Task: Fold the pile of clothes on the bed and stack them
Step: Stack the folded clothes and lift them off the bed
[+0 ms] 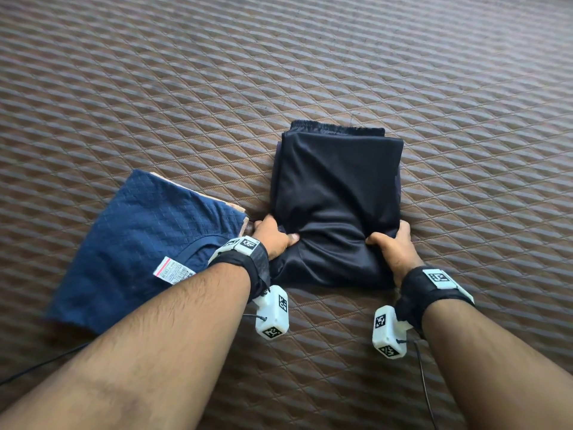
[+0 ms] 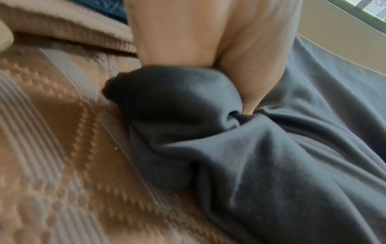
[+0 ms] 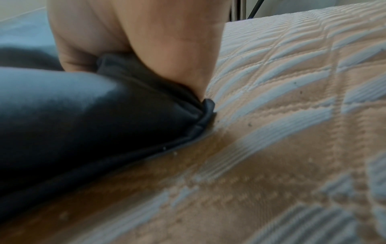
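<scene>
A folded black garment (image 1: pixel 338 187) with an elastic waistband at its far end lies on the bed's quilted brown cover (image 1: pixel 310 57). My left hand (image 1: pixel 274 235) grips its near left corner, thumb on top and fingers underneath. My right hand (image 1: pixel 392 243) grips the near right corner the same way. In the left wrist view the black cloth (image 2: pixel 261 165) bunches under my left hand (image 2: pixel 208 41). Seen from the right wrist, the hemmed edge of the black garment (image 3: pixel 83 115) is pinched under my right hand (image 3: pixel 146 41). A folded blue garment (image 1: pixel 139 243) with a white label lies to the left.
A tan ribbed garment (image 1: pixel 238 209) peeks out under the blue one, and its edge (image 2: pixel 73 26) shows in the left wrist view too. Thin black cables trail from my wrists across the cover at the near edge. Quilted cover (image 3: pixel 292 99) stretches on all sides.
</scene>
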Demonstrator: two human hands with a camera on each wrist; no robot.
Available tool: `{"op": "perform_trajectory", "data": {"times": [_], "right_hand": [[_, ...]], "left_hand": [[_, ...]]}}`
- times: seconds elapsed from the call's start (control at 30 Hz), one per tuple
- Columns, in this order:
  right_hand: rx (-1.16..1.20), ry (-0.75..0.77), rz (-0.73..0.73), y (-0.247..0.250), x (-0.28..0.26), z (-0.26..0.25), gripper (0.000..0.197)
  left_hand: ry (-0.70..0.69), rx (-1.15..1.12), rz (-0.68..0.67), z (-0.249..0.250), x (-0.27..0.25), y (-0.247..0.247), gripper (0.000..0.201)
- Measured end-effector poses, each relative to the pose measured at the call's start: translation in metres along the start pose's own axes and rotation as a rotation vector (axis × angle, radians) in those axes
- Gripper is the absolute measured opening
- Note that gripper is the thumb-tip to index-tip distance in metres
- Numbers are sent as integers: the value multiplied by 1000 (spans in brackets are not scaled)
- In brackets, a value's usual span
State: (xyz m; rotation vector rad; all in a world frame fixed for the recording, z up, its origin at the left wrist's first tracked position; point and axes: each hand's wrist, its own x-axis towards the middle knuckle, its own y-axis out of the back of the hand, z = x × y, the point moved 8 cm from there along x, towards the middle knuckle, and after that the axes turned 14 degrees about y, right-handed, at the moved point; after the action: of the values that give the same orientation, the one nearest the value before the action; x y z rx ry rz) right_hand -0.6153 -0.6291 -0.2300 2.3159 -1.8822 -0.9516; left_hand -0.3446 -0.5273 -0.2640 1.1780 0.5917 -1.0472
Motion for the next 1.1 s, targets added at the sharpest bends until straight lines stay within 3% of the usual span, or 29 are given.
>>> {"op": "perform_trajectory", "data": {"times": [0.2, 0.27, 0.37, 0.47, 0.53, 0.63, 0.87, 1.1], "right_hand": [[41, 10, 4, -2, -1, -4, 76], [57, 23, 5, -1, -4, -12, 74], [27, 25, 3, 6, -17, -27, 64], [90, 63, -54, 1, -54, -57, 35], [181, 93, -74, -8, -88, -73, 25], [181, 134, -77, -11, -145, -84, 28], [208, 116, -4, 38, -268, -68, 37], [264, 29, 235, 144, -378, -13, 42]], "left_hand": [[-44, -19, -5, -3, 23, -6, 119], [-51, -44, -7, -5, 29, -5, 117], [-56, -98, 1, 2, 0, 9, 98], [-103, -189, -13, 1, -29, 25, 100], [-127, -307, -86, -2, -69, 30, 83], [-175, -448, -225, -7, -156, 27, 43], [-212, -491, -372, -43, -279, -7, 57], [-341, -221, -551, -36, -403, -95, 55]]}}
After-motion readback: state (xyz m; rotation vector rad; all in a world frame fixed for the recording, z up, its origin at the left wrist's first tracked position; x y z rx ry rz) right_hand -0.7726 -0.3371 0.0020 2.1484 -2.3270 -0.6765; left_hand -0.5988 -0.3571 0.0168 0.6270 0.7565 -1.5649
